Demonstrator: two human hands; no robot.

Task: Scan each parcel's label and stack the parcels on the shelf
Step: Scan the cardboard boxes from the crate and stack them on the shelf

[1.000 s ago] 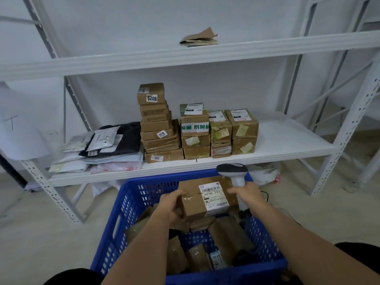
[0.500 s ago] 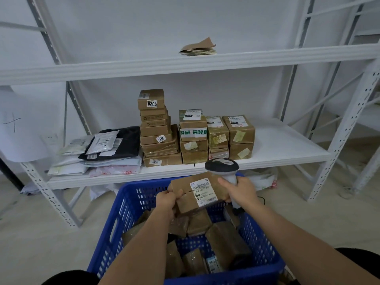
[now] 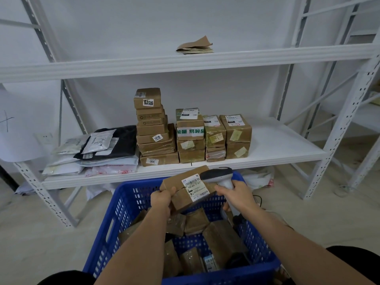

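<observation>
Brown cardboard parcel (image 3: 186, 189) sits gripped in my left hand (image 3: 162, 199) over the blue plastic crate (image 3: 115, 212), my right hand (image 3: 236, 197) clasping the grey handheld scanner (image 3: 218, 175); several stacks line the white metal shelf (image 3: 277, 147), many parcels remain.

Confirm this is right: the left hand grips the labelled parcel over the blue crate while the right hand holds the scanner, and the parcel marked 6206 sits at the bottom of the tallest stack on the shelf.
Not quite. The head view shows the parcel marked 6206 at the top of the tallest stack, not the bottom. The rest holds: the left hand grips the labelled parcel over the blue crate, and the right hand holds the scanner.
</observation>
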